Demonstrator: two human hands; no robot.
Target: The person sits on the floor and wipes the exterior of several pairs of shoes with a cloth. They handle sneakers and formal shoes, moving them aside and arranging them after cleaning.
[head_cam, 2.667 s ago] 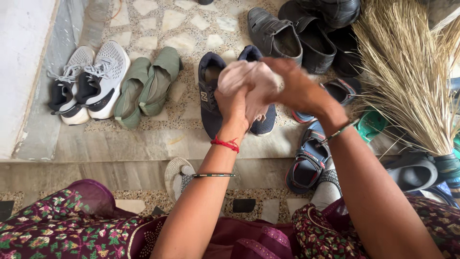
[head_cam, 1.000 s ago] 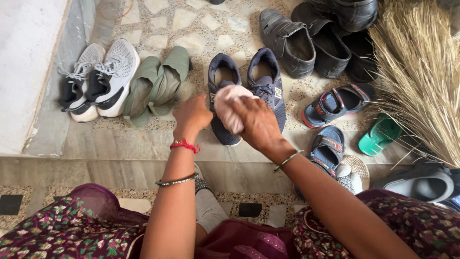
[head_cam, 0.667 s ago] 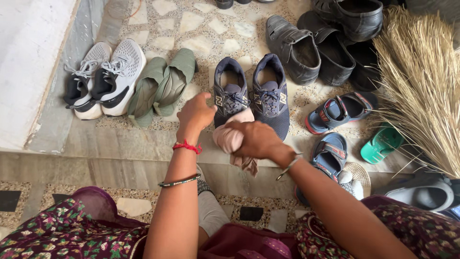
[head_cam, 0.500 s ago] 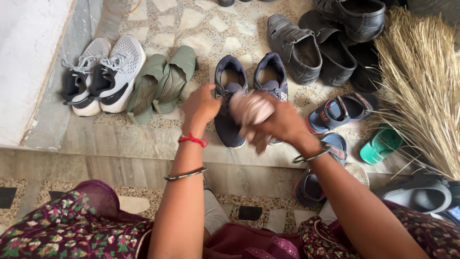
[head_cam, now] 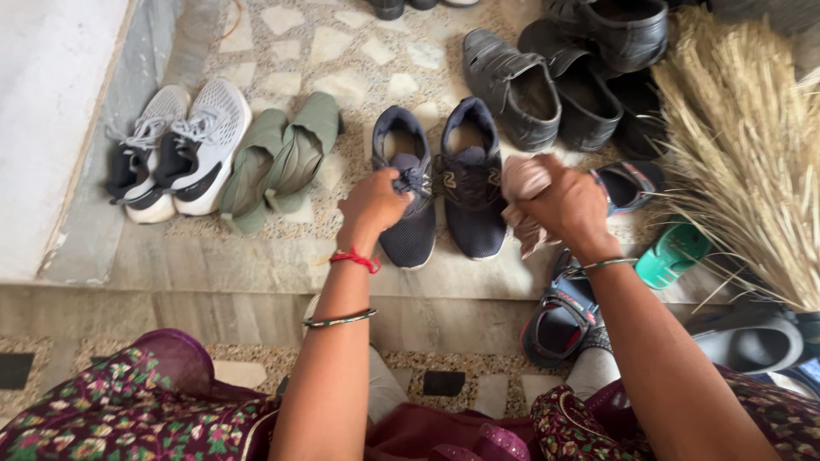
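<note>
left hand [head_cam: 373, 205]: fingers closed on the laces of the left navy sneaker [head_cam: 405, 198], on the floor at 12 o'clock from the person | right hand [head_cam: 571, 207]: fingers clamped round a bunched pink cloth [head_cam: 519, 186], just at 3 o'clock of the right navy sneaker [head_cam: 467, 192] | green slip-ons [head_cam: 278, 160] at 9 o'clock of the sneakers | broom [head_cam: 752, 154] at 3 o'clock

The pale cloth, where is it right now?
The pale cloth is bunched in the right hand, right of centre in the head view, just beside the navy sneakers and above a blue sandal.
</note>
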